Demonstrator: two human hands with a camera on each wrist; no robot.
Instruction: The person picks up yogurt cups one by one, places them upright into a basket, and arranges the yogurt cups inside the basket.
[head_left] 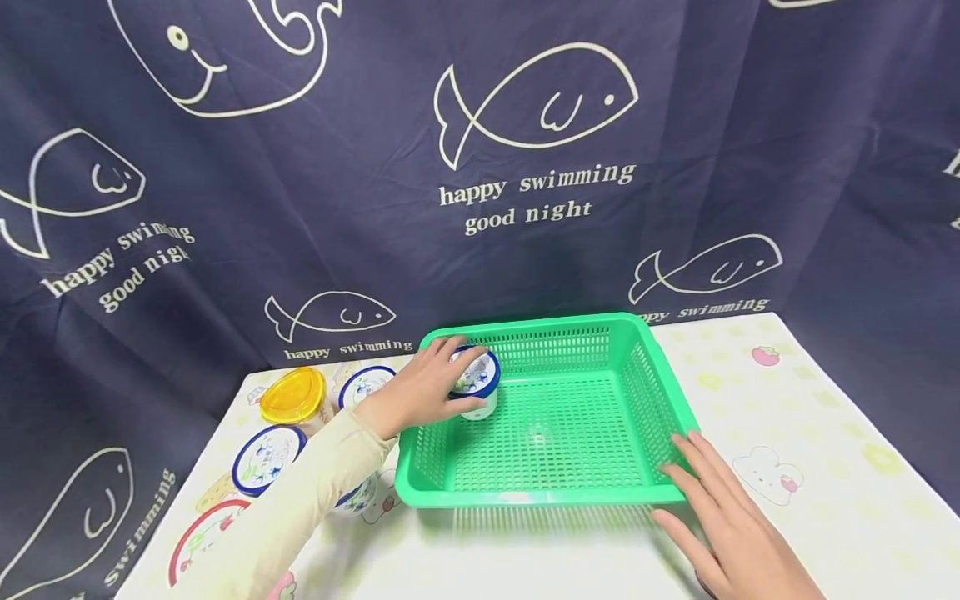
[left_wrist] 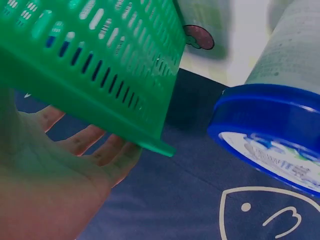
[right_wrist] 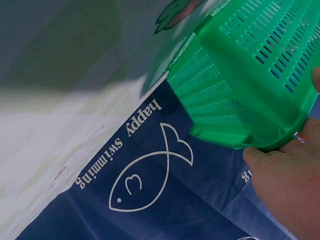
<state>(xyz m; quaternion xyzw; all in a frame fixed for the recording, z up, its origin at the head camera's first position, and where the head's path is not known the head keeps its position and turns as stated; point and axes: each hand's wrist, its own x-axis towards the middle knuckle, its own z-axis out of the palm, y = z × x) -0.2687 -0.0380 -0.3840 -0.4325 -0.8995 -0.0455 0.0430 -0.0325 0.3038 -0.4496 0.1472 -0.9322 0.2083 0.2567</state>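
In the head view, a green plastic basket (head_left: 525, 498) with slotted walls sits on the table. Inside its back left corner stands a small jar (head_left: 482, 408) with a blue-rimmed lid. My left hand (head_left: 423, 387) reaches over the basket's left rim and holds this jar, fingers across the lid and thumb at the near side. The left wrist view shows that hand beyond the basket rim, the jar hidden behind the slotted wall. At the front right corner my right hand (head_left: 738, 525) grips the basket, fingertips over the rim and thumb at the outer front.
Left of the basket stand several lidded containers: a yellow-lidded one (head_left: 294, 396), blue-rimmed ones such as this jar (head_left: 268, 458), and a red-rimmed one (head_left: 198, 537), partly behind my left sleeve. A dark fish-print curtain (head_left: 540, 250) hangs behind the patterned tablecloth (head_left: 817, 417).
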